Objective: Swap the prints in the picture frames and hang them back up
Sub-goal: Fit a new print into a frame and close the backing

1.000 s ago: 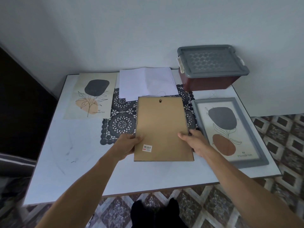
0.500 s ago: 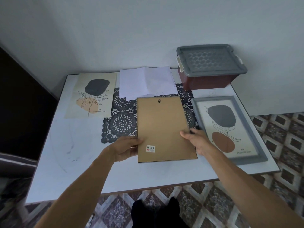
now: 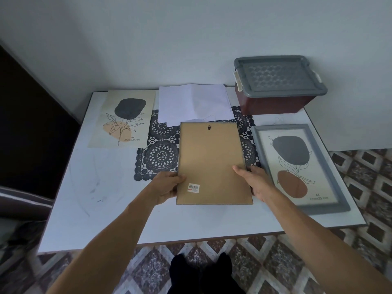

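Pinching the face-down frame [image 3: 213, 164] by its long edges between the left hand [image 3: 166, 187] and right hand [image 3: 255, 182] on the desk [image 3: 84, 187], it looks light, stiff and likely glass-fronted, so edge grips low down suit it.

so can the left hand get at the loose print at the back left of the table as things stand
Probably yes. The loose print lies flat and uncovered, with bare table between it and the left hand, though that hand is now holding the brown backing board.
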Tool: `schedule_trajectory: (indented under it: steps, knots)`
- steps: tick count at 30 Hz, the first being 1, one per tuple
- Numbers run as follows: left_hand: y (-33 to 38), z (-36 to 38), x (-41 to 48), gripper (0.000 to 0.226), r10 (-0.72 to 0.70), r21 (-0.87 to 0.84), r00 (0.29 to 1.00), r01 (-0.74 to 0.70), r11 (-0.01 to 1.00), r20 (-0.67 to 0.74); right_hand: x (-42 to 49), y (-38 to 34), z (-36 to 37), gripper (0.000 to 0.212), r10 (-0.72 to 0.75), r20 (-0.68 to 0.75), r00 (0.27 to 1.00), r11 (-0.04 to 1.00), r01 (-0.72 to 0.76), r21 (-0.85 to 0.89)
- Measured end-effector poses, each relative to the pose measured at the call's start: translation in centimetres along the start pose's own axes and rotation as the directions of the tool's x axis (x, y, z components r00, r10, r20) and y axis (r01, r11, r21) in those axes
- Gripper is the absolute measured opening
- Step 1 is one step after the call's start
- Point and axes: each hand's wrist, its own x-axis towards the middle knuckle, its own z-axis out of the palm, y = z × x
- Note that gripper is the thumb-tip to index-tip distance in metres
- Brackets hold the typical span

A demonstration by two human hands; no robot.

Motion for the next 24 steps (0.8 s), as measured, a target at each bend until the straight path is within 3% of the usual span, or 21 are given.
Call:
schedule_trajectory:
  steps: [2,3,6,8,10,12,14,17,18,22,24]
  knots:
    - [-0.3,-0.1,-0.1,0.026,0.03,-0.025,0.999,-0.031,0.999,-0.022,0.1,0.4,-0.1,0.11,0.021,0.071,0.997,0.997,-0.015,-0.077]
    - [-0.5,0.0,-0.2,0.028,0.044,-0.032,0.998,-0.045,0.998,-0.035,0.1,0.6,-0.1,0.121,0.004,0.111,0.994,0.994,0.008,-0.11]
    - [-1.2,0.1,-0.6,0.032,0.063,0.027,0.997,-0.062,0.998,-0.048,-1.1,0.9,0.2,0.1,-0.02,0.167,0.986,0.982,0.051,-0.182]
    - [-1.7,0.1,-1.1,0.039,0.046,0.105,0.998,-0.05,0.993,0.033,-1.4,1.4,0.2,0.071,-0.06,0.131,0.99,0.988,0.077,-0.135]
    - [-2.2,0.4,-1.8,0.05,0.042,0.186,0.994,-0.061,0.981,0.103,-1.7,1.7,0.4,0.055,-0.131,0.076,0.988,0.989,0.136,-0.061]
    - [-2.6,0.9,-2.3,0.046,0.067,0.236,0.994,-0.085,0.968,0.081,-2.1,2.0,0.5,0.046,-0.165,0.022,0.986,0.986,0.165,-0.031]
    - [-3.1,1.0,-2.5,0.039,0.095,0.24,0.995,-0.102,0.965,0.041,-2.7,2.2,0.5,0.057,-0.136,0.03,0.99,0.989,0.138,-0.056]
    - [-3.8,0.9,-2.3,0.041,0.121,0.189,0.993,-0.121,0.974,0.013,-3.6,2.1,0.3,0.1,-0.039,0.127,0.991,0.995,0.05,-0.083]
    - [-4.1,0.9,-2.2,0.041,0.129,0.156,0.991,-0.13,0.979,0.016,-3.8,2.1,0.3,0.105,-0.031,0.158,0.987,0.995,0.046,-0.09]
    - [-4.5,1.4,-2.7,0.042,0.142,0.102,0.987,-0.149,0.984,0.079,-4.4,3.1,1.0,0.09,-0.065,0.123,0.99,0.989,0.08,-0.127]
    - [-4.7,1.5,-2.8,0.043,0.153,0.1,0.987,-0.156,0.983,0.044,-4.7,3.5,1.6,0.094,-0.09,0.103,0.991,0.985,0.104,-0.141]
